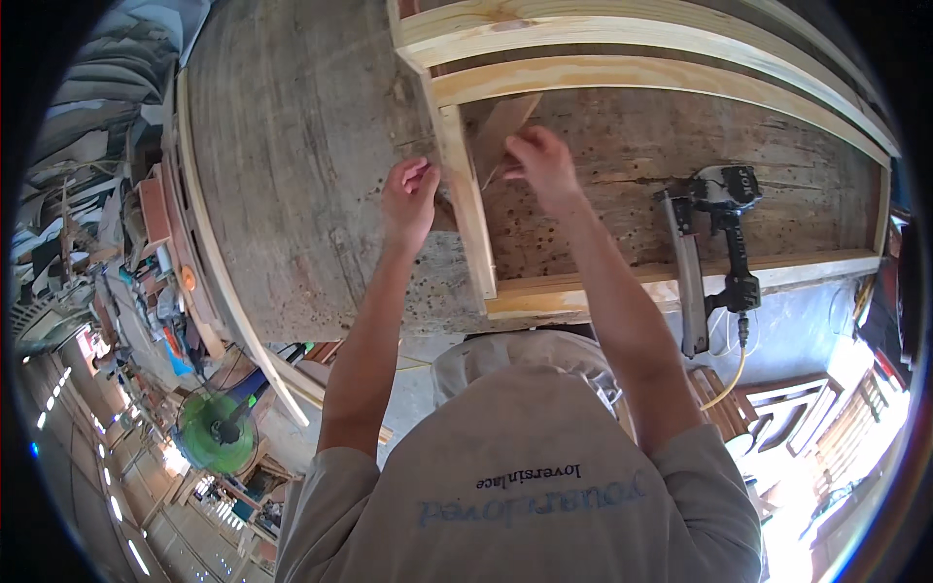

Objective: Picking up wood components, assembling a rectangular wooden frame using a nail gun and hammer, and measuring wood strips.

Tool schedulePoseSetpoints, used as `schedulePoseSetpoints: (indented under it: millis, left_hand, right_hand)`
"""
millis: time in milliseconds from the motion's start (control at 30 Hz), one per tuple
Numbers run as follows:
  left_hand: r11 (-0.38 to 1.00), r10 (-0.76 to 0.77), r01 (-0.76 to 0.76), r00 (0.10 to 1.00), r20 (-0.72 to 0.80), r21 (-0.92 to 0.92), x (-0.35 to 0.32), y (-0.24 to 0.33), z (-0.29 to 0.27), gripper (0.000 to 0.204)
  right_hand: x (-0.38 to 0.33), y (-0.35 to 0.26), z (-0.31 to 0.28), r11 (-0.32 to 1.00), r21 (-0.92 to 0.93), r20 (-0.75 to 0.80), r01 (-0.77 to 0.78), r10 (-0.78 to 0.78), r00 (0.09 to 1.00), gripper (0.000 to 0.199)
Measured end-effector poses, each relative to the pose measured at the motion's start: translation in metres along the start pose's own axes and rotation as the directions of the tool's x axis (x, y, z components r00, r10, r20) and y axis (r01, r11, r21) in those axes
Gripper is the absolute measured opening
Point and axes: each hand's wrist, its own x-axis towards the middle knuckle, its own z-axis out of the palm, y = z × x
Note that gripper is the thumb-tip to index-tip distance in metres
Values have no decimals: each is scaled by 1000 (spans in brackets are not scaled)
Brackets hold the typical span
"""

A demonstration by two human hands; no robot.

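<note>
A pale wooden frame (462, 194) lies on a worn wooden tabletop (311, 165). Just left of its end rail is my left hand (410, 202), fingers curled in, their tips close to the rail. My right hand (546, 173) hovers inside the frame, fingers bent toward the thumb beside a thin brown wood piece (507, 121). That piece slants near the rail, partly hidden by it. Whatever either hand pinches is too small to make out. A black and grey nail gun (724, 233) rests over the frame's near rail, right of my right forearm.
A yellow air hose (724, 394) hangs from the nail gun. Long slats (661, 73) run across the frame's far side. To the left stand a cluttered shelf (136, 282) and a green fan (216, 432). Wooden panels (792, 413) lean at the lower right.
</note>
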Motion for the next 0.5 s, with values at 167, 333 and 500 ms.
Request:
schedulePoseSetpoints:
  millis: [167,333,500]
  left_hand:
    - [899,357,-363,932,68,246,-25,36,31,45]
    - [865,387,-468,851,355,181,-64,95,79,61]
    - [983,134,-34,803,580,-181,-77,63,145,53]
  right_hand:
    - [-9,16,-12,992,-117,-17,55,-58,998,24]
    - [-89,-25,-20,894,-364,-53,261,-300,952,28]
    - [-161,-33,-66,832,-432,-200,348,-465,862,27]
